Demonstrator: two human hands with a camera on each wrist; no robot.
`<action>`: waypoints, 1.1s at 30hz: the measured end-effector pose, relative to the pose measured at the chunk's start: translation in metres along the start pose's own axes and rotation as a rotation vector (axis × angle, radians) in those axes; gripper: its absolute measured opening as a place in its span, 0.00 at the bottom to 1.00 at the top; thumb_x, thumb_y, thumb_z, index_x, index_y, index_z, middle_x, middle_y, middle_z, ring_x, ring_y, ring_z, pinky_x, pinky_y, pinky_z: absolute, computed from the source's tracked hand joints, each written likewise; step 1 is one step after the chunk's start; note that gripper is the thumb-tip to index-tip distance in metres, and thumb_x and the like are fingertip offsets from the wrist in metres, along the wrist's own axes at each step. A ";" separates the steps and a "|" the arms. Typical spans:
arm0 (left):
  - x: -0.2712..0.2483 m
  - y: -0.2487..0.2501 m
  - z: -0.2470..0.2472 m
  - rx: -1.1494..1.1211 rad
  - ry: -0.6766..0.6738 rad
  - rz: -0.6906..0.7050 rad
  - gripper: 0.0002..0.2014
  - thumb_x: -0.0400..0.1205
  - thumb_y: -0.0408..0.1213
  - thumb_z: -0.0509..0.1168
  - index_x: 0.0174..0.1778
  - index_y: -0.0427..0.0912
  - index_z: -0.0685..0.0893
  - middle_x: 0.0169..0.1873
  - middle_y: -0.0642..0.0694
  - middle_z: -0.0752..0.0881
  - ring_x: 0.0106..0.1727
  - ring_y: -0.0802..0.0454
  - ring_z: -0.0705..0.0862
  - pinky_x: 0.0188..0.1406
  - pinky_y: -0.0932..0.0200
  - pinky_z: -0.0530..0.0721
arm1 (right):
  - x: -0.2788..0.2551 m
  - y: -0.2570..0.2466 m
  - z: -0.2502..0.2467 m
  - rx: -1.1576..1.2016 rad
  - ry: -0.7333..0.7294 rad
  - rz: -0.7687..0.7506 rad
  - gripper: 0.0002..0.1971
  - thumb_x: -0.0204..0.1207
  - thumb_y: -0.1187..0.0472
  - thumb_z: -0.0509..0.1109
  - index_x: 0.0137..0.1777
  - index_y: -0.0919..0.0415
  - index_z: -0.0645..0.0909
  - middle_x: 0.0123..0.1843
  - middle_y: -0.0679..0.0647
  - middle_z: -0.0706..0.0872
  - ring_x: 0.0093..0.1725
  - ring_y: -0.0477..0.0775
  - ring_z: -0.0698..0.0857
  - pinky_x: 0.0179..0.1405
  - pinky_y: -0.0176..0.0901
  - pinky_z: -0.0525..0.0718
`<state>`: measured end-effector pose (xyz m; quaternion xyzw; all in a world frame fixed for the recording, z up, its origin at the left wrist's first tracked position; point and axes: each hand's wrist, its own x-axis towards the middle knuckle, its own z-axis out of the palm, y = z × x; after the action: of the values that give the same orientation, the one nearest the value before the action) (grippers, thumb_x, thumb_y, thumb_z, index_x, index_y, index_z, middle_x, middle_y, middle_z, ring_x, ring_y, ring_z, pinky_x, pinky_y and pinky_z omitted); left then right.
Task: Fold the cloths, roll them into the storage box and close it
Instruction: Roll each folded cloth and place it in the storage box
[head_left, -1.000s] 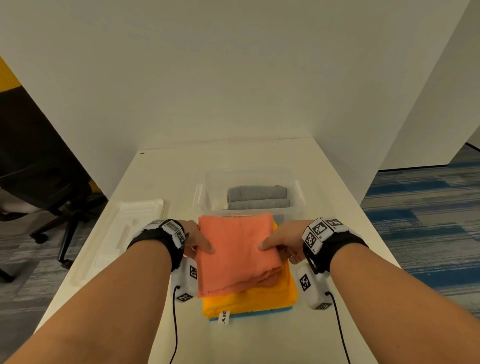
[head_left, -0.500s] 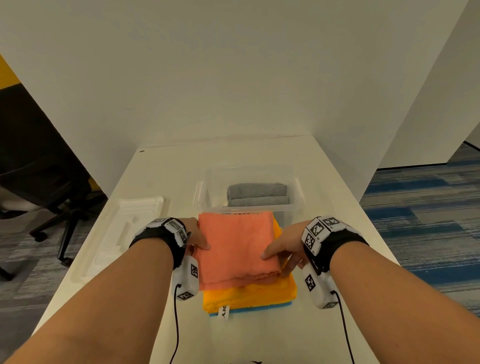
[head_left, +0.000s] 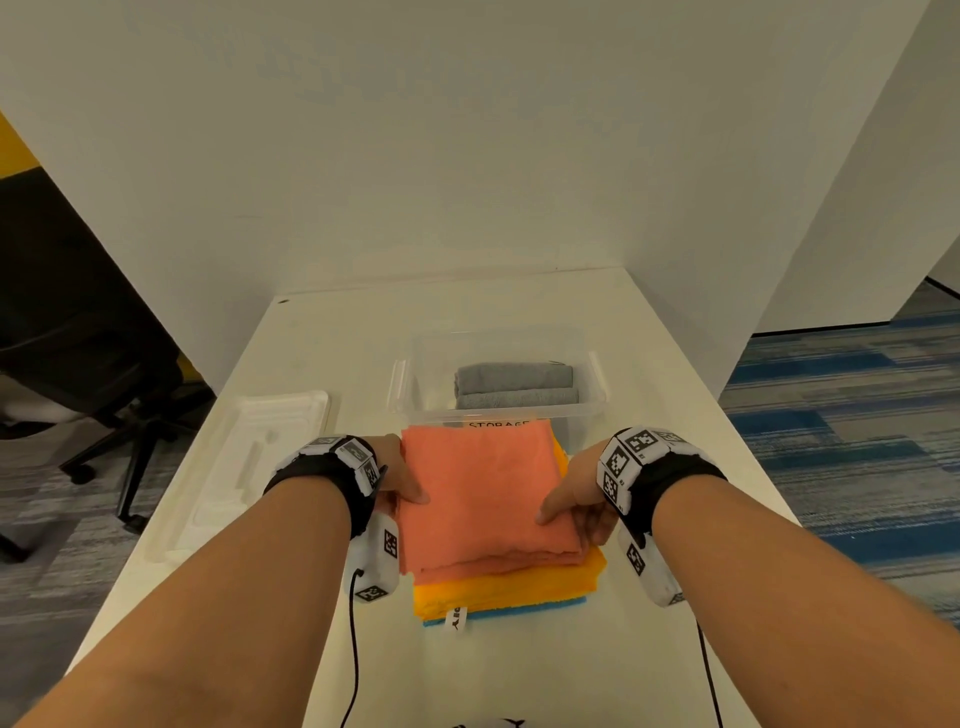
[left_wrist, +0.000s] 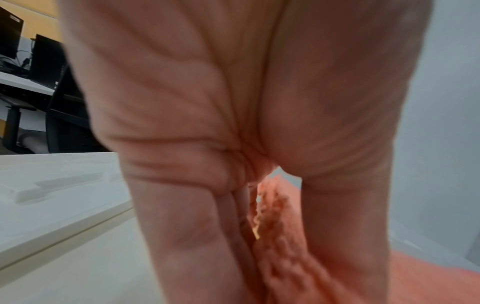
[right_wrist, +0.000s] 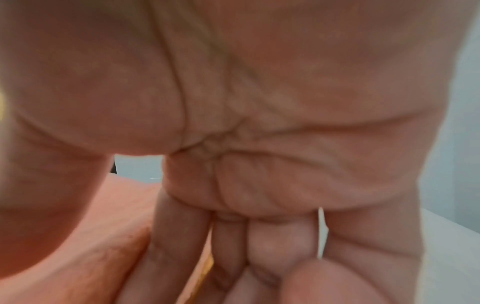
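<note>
White table against white partition walls — black office chair left, blue-grey carpet right.

A: Where is the head camera sitting?

B: It is looking forward and down from above the table, taking in both forearms, with the wall at 12 o'clock and carpet at 3 o'clock.

A: And the 2 wrist cameras?

B: Each is peering along a palm from very near, so skin is filling most of the frame. The left one is facing the left hand; the right one is facing the right hand.

A: What are the views sharing?

B: All 3 are catching the coral cloth; the lid is showing at 9 o'clock in 2 of them.
</note>
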<state>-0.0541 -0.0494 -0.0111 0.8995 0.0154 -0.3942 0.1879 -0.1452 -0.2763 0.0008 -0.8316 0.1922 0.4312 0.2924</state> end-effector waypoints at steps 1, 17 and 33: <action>-0.001 0.000 0.000 -0.083 -0.050 0.008 0.30 0.69 0.30 0.79 0.66 0.35 0.74 0.62 0.33 0.81 0.62 0.34 0.83 0.59 0.41 0.84 | -0.001 -0.001 -0.001 -0.006 0.019 -0.012 0.21 0.75 0.50 0.75 0.54 0.71 0.80 0.38 0.60 0.86 0.32 0.53 0.84 0.47 0.45 0.87; -0.014 -0.003 -0.004 -0.222 -0.155 0.047 0.27 0.71 0.30 0.78 0.65 0.30 0.76 0.56 0.33 0.87 0.53 0.37 0.88 0.52 0.45 0.88 | -0.006 -0.001 -0.012 -0.529 0.063 0.064 0.32 0.69 0.37 0.75 0.64 0.62 0.84 0.61 0.54 0.88 0.53 0.53 0.85 0.59 0.46 0.83; 0.009 0.019 -0.019 0.252 0.371 0.256 0.21 0.79 0.48 0.67 0.67 0.47 0.79 0.64 0.48 0.82 0.64 0.50 0.80 0.63 0.58 0.78 | 0.025 -0.032 -0.023 -0.338 0.612 -0.258 0.15 0.76 0.54 0.68 0.62 0.54 0.78 0.61 0.52 0.80 0.56 0.54 0.82 0.49 0.45 0.80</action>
<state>-0.0309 -0.0612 0.0006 0.9673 -0.1137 -0.1944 0.1168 -0.0992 -0.2686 0.0009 -0.9760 0.0905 0.1479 0.1318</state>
